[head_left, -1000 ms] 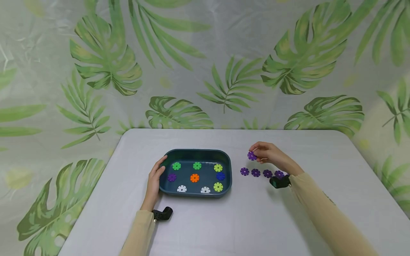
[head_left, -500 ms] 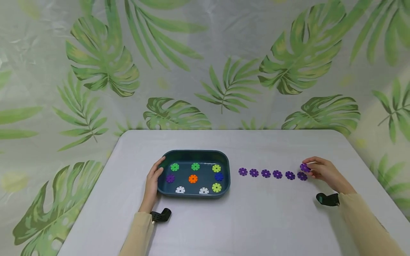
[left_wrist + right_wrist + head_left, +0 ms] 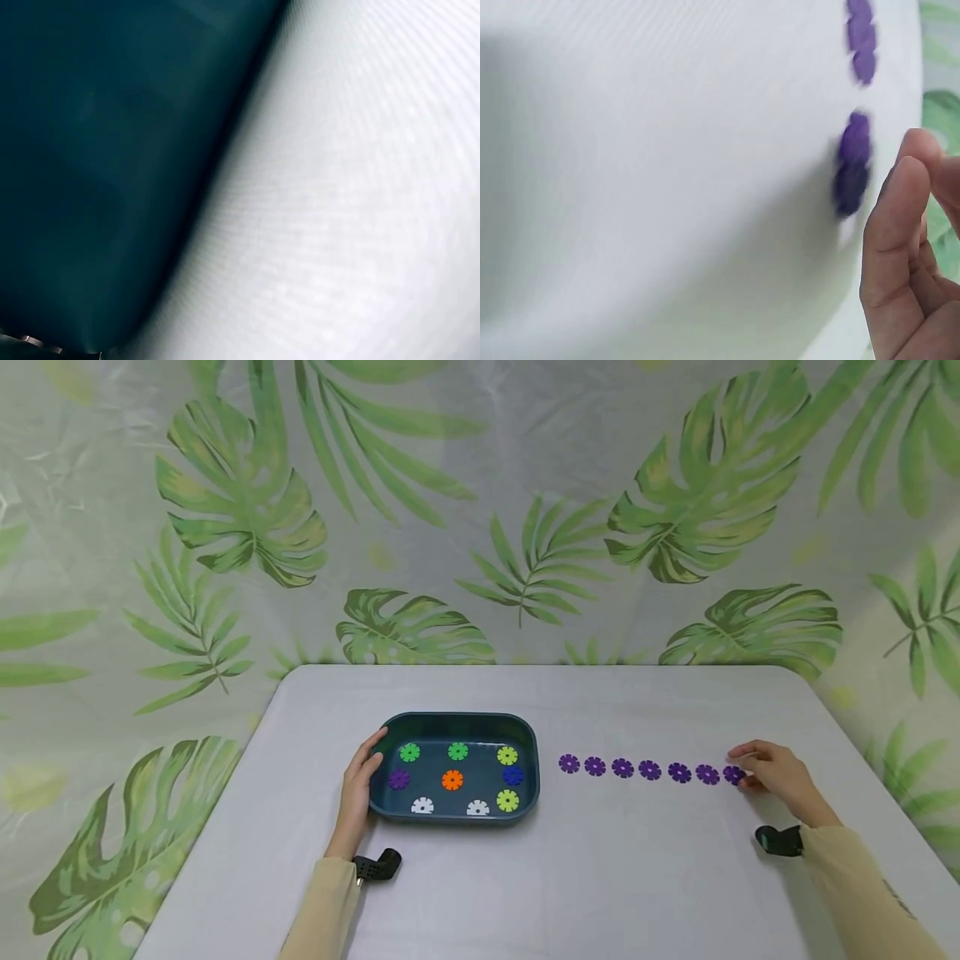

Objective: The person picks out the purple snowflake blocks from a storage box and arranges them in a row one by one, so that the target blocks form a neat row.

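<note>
In the head view, my left hand (image 3: 357, 787) holds the left rim of a dark teal tray (image 3: 453, 818). Notched plastic building discs lie in it: green (image 3: 409, 752), orange (image 3: 452, 780), blue (image 3: 513, 775), purple (image 3: 399, 780), yellow-green (image 3: 507, 801) and white (image 3: 422, 806). The tray's outer wall (image 3: 112, 165) fills much of the left wrist view. Several purple discs (image 3: 622, 767) form a row on the table. At the row's right end my right hand (image 3: 776, 777) hovers over the last purple disc (image 3: 733, 774). Its thumb and fingertips (image 3: 911, 180) appear apart from the discs below.
A white-covered table (image 3: 637, 885) carries the tray and the row. Behind its far edge hangs a leaf-patterned curtain (image 3: 405, 552). Black wrist cameras sit on the left wrist (image 3: 378, 864) and the right wrist (image 3: 780, 841).
My right hand has moved right along the row, laying down purple discs, and has now let go of the last one at the right end. My left hand stays on the tray.
</note>
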Tool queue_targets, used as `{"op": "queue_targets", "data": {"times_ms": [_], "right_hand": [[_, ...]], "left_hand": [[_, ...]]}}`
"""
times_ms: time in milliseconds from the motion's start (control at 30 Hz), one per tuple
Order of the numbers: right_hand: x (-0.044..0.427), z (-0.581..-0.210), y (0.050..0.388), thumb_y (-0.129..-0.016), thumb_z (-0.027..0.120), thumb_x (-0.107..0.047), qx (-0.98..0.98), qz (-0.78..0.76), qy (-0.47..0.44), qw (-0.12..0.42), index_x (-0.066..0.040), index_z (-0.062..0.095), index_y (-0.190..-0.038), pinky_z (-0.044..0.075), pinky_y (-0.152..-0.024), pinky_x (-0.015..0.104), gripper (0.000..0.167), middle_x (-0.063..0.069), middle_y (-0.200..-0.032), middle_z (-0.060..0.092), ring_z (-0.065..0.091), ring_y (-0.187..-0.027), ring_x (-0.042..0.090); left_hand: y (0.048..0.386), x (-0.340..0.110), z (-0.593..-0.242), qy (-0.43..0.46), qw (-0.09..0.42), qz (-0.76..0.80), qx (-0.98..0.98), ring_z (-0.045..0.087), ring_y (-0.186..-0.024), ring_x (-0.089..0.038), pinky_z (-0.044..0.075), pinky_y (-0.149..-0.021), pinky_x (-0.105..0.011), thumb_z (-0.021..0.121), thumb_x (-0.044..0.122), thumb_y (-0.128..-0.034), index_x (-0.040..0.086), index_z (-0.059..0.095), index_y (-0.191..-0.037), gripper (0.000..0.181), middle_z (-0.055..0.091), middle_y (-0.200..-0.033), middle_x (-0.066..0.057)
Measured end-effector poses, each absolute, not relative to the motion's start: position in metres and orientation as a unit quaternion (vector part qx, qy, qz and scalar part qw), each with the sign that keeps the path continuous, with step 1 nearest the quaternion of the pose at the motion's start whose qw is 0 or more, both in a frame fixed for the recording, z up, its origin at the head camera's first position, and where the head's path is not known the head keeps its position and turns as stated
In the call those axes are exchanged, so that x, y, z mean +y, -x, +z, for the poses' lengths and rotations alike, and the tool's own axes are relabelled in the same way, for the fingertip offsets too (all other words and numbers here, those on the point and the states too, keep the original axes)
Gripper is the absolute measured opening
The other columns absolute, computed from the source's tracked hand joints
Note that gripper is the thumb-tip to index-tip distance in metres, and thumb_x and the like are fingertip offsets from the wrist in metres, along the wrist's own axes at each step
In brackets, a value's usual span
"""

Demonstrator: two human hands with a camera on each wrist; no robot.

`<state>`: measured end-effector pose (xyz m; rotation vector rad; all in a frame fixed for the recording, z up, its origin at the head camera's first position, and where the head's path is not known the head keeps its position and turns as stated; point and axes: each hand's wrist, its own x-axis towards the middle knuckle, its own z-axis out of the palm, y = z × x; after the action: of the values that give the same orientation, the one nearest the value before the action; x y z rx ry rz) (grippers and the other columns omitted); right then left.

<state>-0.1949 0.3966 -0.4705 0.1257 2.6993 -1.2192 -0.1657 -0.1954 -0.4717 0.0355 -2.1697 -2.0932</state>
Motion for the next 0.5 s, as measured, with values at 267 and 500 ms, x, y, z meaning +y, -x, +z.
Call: {"op": "queue_targets", "data": {"times_ms": [267, 500], "right_hand": [[0.342, -0.444, 0.207, -0.102, 0.042, -0.015, 0.87, -0.481, 0.016, 0.105, 0.015, 0.046, -0.125, 0.054, -0.066, 0.03, 0.037, 0.027, -0.108, 0.053, 0.059, -0.071, 0.019], [0.265, -0.425, 0.218, -0.102, 0.046, -0.018, 0.817, -0.548, 0.089, 0.153, 0.012, 0.047, -0.125, 0.054, -0.075, 0.033, 0.038, 0.026, -0.11, 0.052, 0.06, -0.079, 0.023]], "left_hand": [[0.178, -0.202, -0.497, -0.01, 0.084, -0.699, -0.71, 0.025, -0.139, -0.012, 0.014, -0.114, -0.036, 0.041, 0.013, -0.1019, 0.011, 0.048, -0.141, 0.039, 0.04, -0.147, 0.0], [0.177, -0.201, -0.497, -0.006, 0.082, -0.701, -0.708, 0.024, -0.139, -0.012, 0.013, -0.114, -0.036, 0.04, 0.012, -0.1024, 0.012, 0.048, -0.141, 0.039, 0.04, -0.147, 0.0]]}}
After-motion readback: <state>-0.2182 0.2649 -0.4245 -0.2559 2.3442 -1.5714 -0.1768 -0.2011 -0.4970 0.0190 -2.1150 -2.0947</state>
